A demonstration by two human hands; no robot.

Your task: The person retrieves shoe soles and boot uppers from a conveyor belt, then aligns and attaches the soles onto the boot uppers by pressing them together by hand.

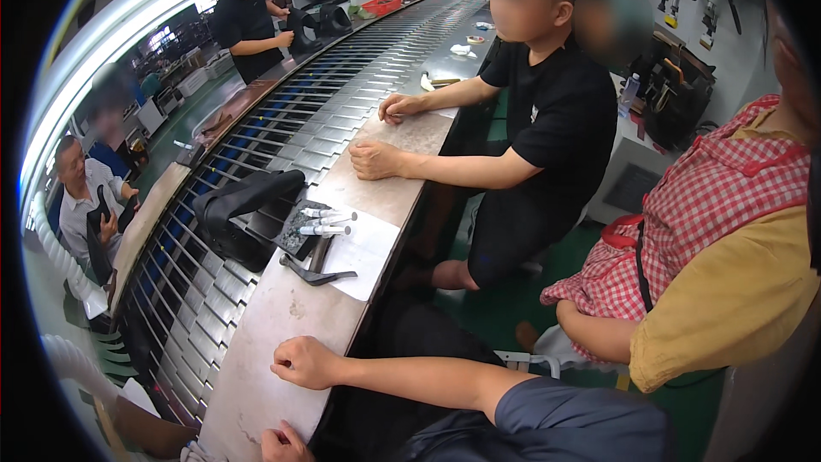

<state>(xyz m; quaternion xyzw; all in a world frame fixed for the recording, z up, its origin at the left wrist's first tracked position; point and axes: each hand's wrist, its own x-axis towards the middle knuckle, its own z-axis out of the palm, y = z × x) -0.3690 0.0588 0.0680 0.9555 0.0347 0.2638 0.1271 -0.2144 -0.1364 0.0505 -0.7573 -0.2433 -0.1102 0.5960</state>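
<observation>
R hand [308,363] curled in a loose fist, small gap btwn thumb & fingers, nothing visible in it, resting on the pale beige board-topped bench [274,316]; L hand [286,443] partly cut off by lower edge, fingers bent at the bench's near edge, can't tell how far closed or if it has hold of anything. Nearest to R hand, but well apart: dark metal hammer-like tool w/ curved head [318,275], lying part on the bench, part on a flat white paper sheet [369,244]. Just beyond, slim white tubes [329,229] lie on a dark speckled flat pad [295,238]; next to that, the bulky black bag-like piece w/ curved top [244,216] sits on the grey metal slatted conveyor [192,304], nobody touching it. Re progress: no handling under way at own spot, I'd judge; tool & black piece both lie free; what's done or left on the piece can't be told from here. Further out, neighbour in black T-shirt [560,111] has both hands curled on the same bench, apart from tool & tubes; co-worker in white shirt [77,192] across conveyor holds a black part [100,227]
</observation>
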